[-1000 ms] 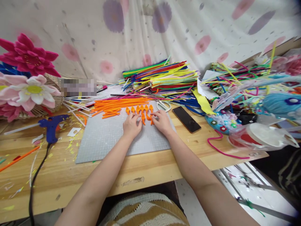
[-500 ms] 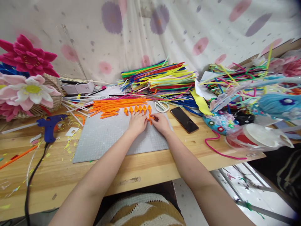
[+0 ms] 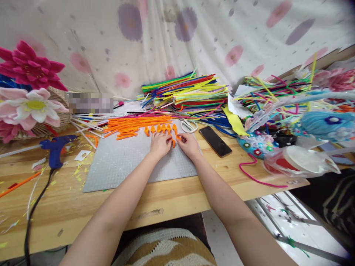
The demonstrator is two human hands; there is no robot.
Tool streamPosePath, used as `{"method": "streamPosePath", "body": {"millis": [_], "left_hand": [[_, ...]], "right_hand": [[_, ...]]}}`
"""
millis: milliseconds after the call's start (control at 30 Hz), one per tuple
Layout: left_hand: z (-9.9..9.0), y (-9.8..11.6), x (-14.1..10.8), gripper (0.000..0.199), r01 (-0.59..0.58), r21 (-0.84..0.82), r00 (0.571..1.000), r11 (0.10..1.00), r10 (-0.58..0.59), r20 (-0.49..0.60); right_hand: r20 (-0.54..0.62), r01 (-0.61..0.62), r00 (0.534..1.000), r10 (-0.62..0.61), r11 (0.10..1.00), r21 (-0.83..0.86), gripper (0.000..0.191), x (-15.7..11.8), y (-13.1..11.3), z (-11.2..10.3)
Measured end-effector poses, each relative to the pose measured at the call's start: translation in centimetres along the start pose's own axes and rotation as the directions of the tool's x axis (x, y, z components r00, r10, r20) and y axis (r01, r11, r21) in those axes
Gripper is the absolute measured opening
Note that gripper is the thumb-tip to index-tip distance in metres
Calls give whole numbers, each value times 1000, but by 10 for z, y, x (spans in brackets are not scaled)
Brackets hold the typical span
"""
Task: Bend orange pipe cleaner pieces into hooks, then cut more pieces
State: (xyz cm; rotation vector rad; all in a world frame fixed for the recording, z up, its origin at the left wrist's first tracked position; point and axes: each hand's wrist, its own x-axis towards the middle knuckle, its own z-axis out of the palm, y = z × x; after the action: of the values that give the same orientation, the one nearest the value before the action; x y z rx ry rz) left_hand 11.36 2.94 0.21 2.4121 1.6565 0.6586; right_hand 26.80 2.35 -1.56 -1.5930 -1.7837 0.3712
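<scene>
Wooden table [image 3: 177, 195]; grey mat [image 3: 116, 162]; patterned curtain [image 3: 155, 40] behind.

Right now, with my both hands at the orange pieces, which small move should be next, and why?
Perhaps ease the left hand back a little. Its fingers cover the lower parts of some orange pieces on the grey mat, and I cannot tell whether the curved orange end near the right hand joins them.
</scene>
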Motion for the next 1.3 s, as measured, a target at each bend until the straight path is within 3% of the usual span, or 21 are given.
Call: {"method": "streamPosePath", "body": {"millis": [133,267,367,533,733,833,933,1033,1100,1300], "left_hand": [[-5,-5,-3,31,-8,-54,999,999,6,-41],[-11,-14,-14,31,86,-121,986,989,-102,-133],[-10,-23,-23,32,150,-132,977,980,-168,-135],[-5,-27,-27,34,142,-130,981,981,-157,-115],[1,-18,-24,26,102,-116,988,988,-114,-106],[3,-18,-25,23,100,-108,987,989,-112,-117],[4,-20,-26,22,78,-122,989,989,-92,-115],[5,-22,-27,24,48,-155,990,987,-67,-123],[5,-22,-27,24,49,-184,987,982,-76,-141],[7,-25,-27,22,75,-255,975,964,-125,-185]], "right_hand": [[50,-33,998,32,999,1,27,0,-1,-1],[58,-72,996,69,996,46,29,1,0,-2],[43,-94,995,91,994,62,27,1,0,-3],[-77,6,997,-10,998,-59,20,-3,-6,-4],[-59,85,993,-104,961,-262,14,-5,-17,5],[-103,100,987,-124,972,-212,12,-3,-22,7],[-178,114,977,-117,993,-29,13,0,-24,3],[-106,66,993,-50,987,147,17,3,-23,-3],[-18,30,999,-28,989,147,16,6,-22,-8],[97,80,993,-62,976,-201,13,10,-33,-15]]}}
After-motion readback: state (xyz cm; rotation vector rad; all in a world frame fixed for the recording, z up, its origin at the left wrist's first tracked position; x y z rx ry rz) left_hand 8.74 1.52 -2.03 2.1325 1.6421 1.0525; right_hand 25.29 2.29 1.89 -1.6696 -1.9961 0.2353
